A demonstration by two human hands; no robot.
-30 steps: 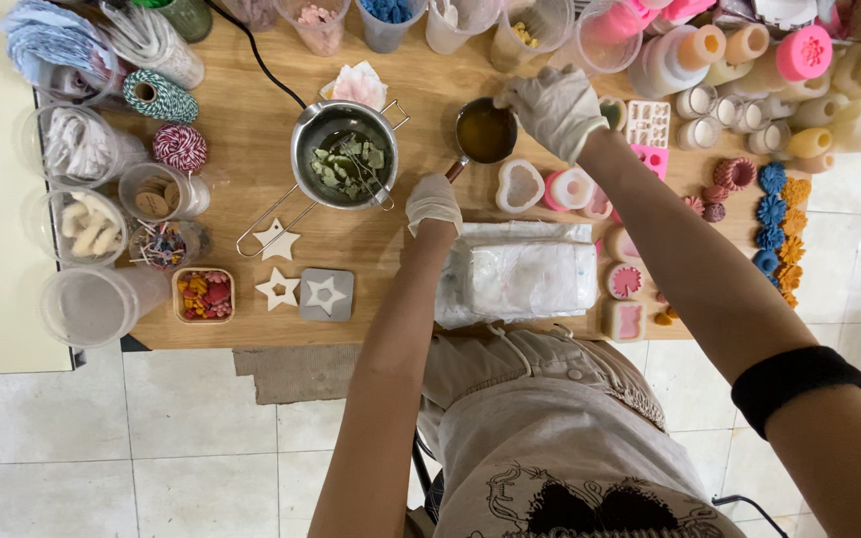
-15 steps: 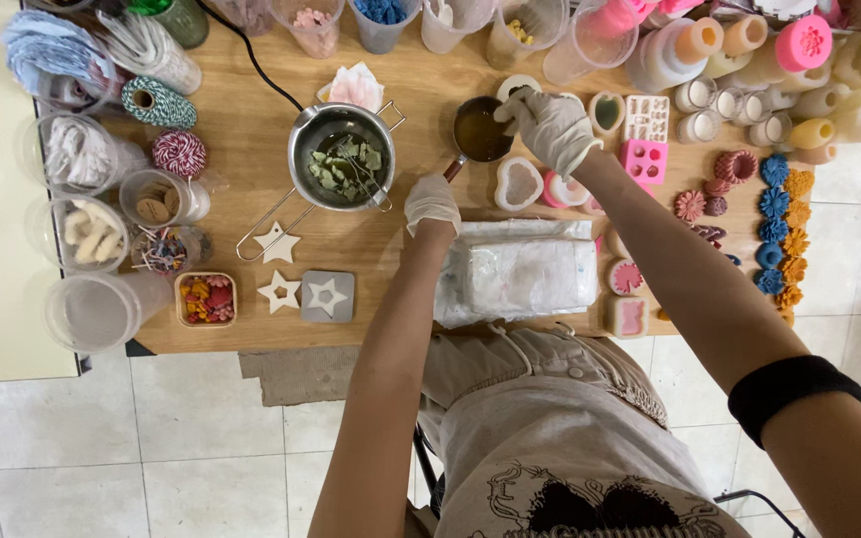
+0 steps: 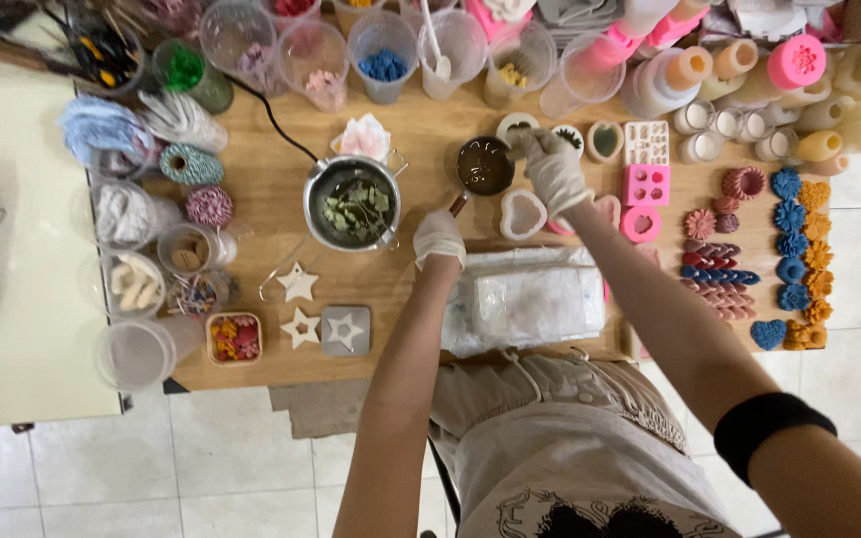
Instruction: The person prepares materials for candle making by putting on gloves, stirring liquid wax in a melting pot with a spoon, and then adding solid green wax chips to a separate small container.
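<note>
My left hand [image 3: 438, 237], in a white glove, grips the handle of a small metal ladle-pot [image 3: 483, 165] filled with dark amber liquid. My right hand [image 3: 551, 166], also gloved, rests at the pot's right rim with fingers curled; what it pinches is too small to tell. A white heart-shaped mould [image 3: 522, 214] lies just below the pot. A steel pot [image 3: 353, 202] holding green leaves and a metal tool stands to the left.
A wrapped white block [image 3: 523, 296] lies near the table's front edge. Pink and white moulds [image 3: 647, 184], coloured wax flowers [image 3: 794, 244], star shapes [image 3: 299, 283], twine spools [image 3: 191, 165] and several plastic cups crowd the wooden table [image 3: 271, 189]. Tiled floor lies below.
The view has shifted, so everything sits lower in frame. My right hand has moved from over the small pot to its right rim. My left hand still holds the handle.
</note>
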